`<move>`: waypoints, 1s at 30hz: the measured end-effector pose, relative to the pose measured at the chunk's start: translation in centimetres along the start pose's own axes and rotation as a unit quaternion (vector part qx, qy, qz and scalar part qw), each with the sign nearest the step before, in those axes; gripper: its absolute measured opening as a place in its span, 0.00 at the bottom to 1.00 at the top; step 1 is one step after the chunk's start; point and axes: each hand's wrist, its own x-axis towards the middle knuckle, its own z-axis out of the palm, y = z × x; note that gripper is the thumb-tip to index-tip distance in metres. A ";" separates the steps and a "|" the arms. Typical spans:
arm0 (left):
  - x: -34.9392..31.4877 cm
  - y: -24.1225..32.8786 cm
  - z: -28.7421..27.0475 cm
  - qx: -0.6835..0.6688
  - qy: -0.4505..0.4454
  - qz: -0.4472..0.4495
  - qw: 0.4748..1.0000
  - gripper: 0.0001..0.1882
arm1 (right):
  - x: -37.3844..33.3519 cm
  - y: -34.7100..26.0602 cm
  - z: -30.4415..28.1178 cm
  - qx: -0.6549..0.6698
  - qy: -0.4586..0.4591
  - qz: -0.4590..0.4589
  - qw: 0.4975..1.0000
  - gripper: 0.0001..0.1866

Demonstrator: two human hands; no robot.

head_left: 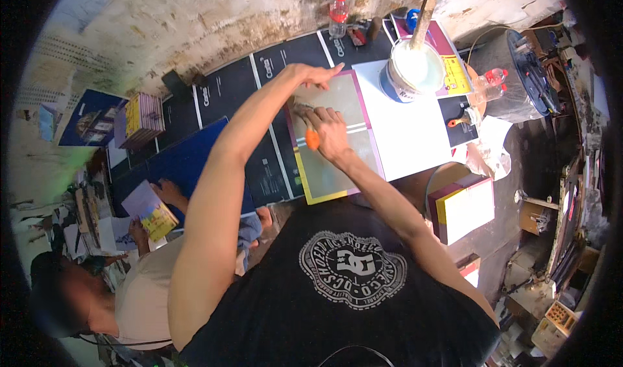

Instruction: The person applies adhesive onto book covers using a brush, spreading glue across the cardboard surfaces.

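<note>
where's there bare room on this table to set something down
The white sheet has the widest bare patch, below the bucket and right of the purple-and-yellow-edged cover. The blue board looks free between the book stack and left arm. Crowded: right of the bucket, with bottles and a loose brush.

From here, right grip (331, 131)'s got a brush (312, 139) over the sheet (334, 172), left grip (315, 76)'s kinda spread near the top edge.

1 fisheye head view, facing down, near the worktable (237, 78)
</note>
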 end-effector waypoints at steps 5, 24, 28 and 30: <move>2.9 -2.9 -1.0 0.013 -0.065 -0.006 0.998 0.58 | -0.9 -4.0 2.8 0.094 -0.118 -0.062 0.987 0.20; 5.9 -2.9 -1.1 -0.006 -0.097 -0.047 0.994 0.61 | -1.0 -4.5 3.8 0.096 -0.101 -0.049 0.989 0.17; 4.5 -3.5 -0.1 -0.043 -0.074 -0.002 0.996 0.57 | -4.2 -4.2 -0.1 0.179 -0.179 -0.057 0.966 0.23; 4.0 -3.6 0.8 -0.018 -0.053 -0.017 0.998 0.56 | -4.3 -1.7 -1.4 0.133 -0.097 -0.074 0.983 0.25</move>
